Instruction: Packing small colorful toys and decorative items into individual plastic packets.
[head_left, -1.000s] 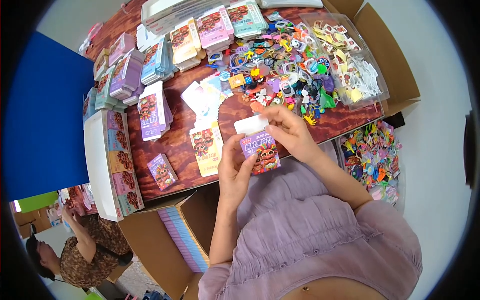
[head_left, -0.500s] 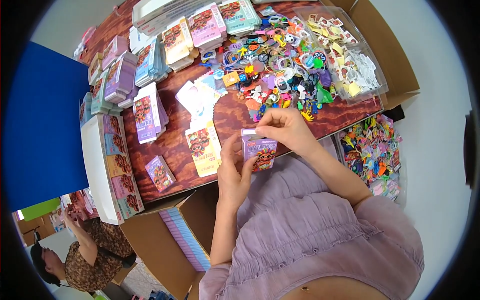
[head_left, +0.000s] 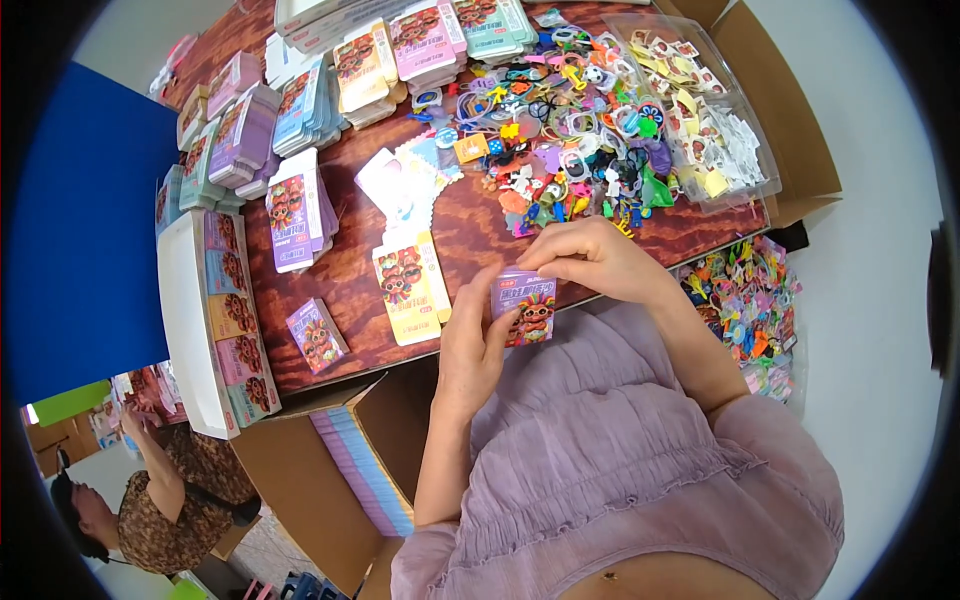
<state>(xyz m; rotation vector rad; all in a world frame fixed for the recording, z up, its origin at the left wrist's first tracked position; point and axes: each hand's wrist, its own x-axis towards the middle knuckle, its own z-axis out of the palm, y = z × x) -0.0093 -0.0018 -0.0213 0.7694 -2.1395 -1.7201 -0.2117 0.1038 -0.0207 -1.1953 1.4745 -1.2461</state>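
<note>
My left hand (head_left: pixel 468 340) is closed round the side of a small purple cardboard box (head_left: pixel 530 308) with a cartoon figure on its front, held upright at the table's near edge. At the box's top, the fingers of my right hand (head_left: pixel 598 260) are pressed together on the flap, which looks folded down. To the left on the table lie a flat yellow carton (head_left: pixel 406 295) and another small purple box (head_left: pixel 317 336). White and pale cards with scalloped edges (head_left: pixel 405 190) rest just beyond the yellow carton.
Stacks of flat cartons (head_left: pixel 300 105) line the far left. A heap of small plastic toys (head_left: pixel 560 130) spreads at the back, beside a clear tray of stickers (head_left: pixel 715 150). A cardboard carton (head_left: pixel 290 470) stands below the table's front edge. Another person (head_left: pixel 160 500) works at lower left.
The box's top flap, upright before, is now down, and my right hand has turned flatter over it. The view has shifted slightly.
</note>
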